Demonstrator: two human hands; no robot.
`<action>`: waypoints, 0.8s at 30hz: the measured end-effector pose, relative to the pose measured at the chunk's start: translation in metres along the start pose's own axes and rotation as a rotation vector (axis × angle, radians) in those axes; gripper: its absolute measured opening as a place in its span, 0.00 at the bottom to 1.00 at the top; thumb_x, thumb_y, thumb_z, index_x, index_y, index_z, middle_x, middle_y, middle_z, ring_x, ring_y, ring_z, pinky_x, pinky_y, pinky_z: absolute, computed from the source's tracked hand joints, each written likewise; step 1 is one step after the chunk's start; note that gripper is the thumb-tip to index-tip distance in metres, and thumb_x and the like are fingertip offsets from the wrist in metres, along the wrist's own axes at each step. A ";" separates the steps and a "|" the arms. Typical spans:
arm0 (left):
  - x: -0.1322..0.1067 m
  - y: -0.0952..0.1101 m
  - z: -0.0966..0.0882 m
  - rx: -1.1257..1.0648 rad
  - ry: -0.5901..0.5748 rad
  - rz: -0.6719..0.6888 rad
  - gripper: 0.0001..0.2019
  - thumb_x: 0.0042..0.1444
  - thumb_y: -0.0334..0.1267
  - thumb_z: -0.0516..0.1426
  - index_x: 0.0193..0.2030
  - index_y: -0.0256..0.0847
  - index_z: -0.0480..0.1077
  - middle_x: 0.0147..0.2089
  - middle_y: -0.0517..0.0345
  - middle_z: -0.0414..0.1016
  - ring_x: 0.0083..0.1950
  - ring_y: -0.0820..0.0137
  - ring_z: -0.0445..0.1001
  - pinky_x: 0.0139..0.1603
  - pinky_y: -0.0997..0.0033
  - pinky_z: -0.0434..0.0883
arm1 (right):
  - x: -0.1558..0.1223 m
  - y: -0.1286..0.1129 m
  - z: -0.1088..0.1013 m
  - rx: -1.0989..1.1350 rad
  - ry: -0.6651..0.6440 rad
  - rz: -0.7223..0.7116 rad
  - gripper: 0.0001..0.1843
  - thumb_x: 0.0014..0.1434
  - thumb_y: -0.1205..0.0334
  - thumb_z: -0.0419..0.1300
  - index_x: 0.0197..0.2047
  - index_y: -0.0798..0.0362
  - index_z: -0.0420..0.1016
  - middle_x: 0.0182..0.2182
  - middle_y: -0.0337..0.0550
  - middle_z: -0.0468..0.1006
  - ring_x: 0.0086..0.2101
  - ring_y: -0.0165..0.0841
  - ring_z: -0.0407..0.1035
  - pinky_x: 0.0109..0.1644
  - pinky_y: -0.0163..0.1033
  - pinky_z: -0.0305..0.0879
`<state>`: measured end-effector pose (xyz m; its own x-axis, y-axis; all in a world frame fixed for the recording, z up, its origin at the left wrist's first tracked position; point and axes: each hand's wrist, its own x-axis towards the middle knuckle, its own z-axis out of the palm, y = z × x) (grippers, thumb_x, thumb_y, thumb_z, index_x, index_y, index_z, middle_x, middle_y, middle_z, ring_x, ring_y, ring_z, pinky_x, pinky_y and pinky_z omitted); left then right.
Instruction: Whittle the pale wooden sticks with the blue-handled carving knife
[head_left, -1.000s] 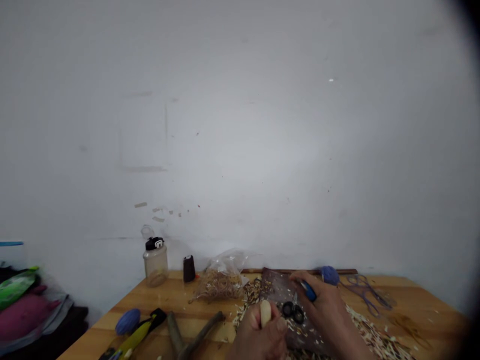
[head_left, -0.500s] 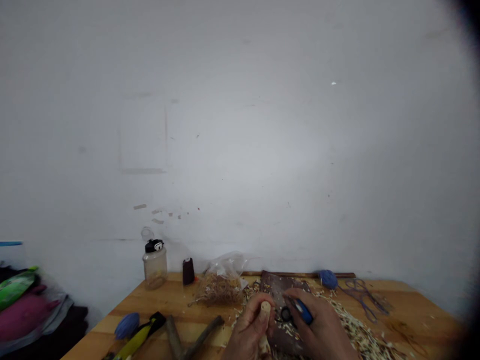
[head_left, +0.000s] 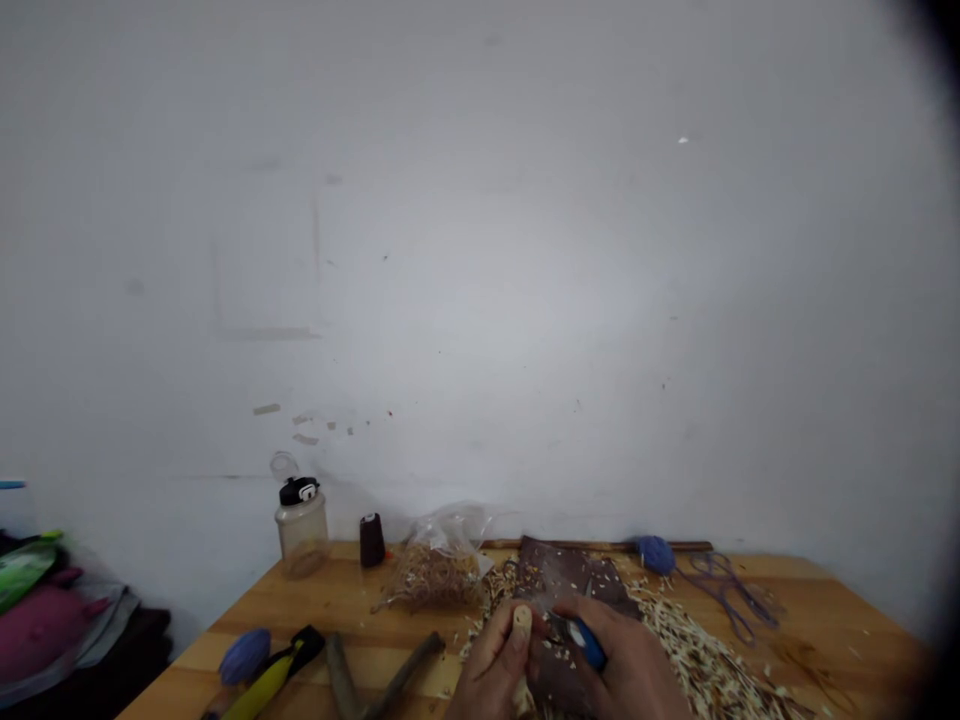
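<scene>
My left hand [head_left: 493,662] is closed around a pale, peeled wooden stick [head_left: 523,618], whose rounded end points up past the thumb. Close by on the right, my right hand [head_left: 626,660] grips a blue-handled carving tool [head_left: 589,645]; its working end is too blurred to make out. Both hands are over a dark brown sheet [head_left: 559,690] strewn with wood chips. A heap of pale shavings [head_left: 705,650] spreads to the right of my right hand.
Left on the wooden table [head_left: 292,610] are a plastic bottle [head_left: 302,535], dark thread spool [head_left: 371,540], bag of shavings [head_left: 442,570], blue yarn ball [head_left: 245,655], yellow-and-black tool [head_left: 274,680] and forked branch [head_left: 401,675]. Behind lies a long stick [head_left: 690,546] beside blue yarn [head_left: 655,555].
My right hand has shifted slightly left and down with the tool, closer to my left hand. A black ring seen by the tool before no longer shows clearly. The view has turned slightly.
</scene>
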<state>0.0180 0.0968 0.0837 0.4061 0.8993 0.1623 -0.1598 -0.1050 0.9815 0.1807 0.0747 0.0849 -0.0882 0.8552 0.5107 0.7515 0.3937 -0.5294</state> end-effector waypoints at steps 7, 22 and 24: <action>0.000 -0.005 0.010 -0.068 0.054 0.103 0.21 0.52 0.59 0.54 0.33 0.40 0.67 0.25 0.64 0.61 0.27 0.75 0.58 0.30 0.76 0.57 | -0.003 -0.004 -0.001 0.009 0.002 -0.040 0.12 0.56 0.57 0.52 0.40 0.46 0.73 0.34 0.40 0.78 0.35 0.33 0.73 0.36 0.33 0.63; -0.016 0.027 -0.013 -0.301 0.339 0.177 0.19 0.53 0.55 0.55 0.27 0.39 0.62 0.17 0.71 0.53 0.18 0.81 0.49 0.18 0.81 0.49 | -0.017 -0.010 -0.019 -0.093 0.108 -0.104 0.20 0.49 0.70 0.50 0.45 0.47 0.71 0.40 0.42 0.78 0.39 0.34 0.73 0.41 0.37 0.66; -0.017 0.027 -0.020 -0.287 0.337 0.159 0.19 0.53 0.54 0.55 0.27 0.39 0.62 0.17 0.71 0.52 0.18 0.81 0.48 0.18 0.81 0.48 | -0.017 -0.009 -0.018 -0.098 0.104 -0.098 0.20 0.49 0.70 0.50 0.44 0.47 0.71 0.40 0.42 0.78 0.38 0.34 0.73 0.41 0.36 0.66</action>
<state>-0.0111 0.0874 0.1058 0.0488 0.9743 0.2199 -0.4577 -0.1738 0.8720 0.1872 0.0506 0.0938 -0.0997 0.7731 0.6264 0.8035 0.4339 -0.4076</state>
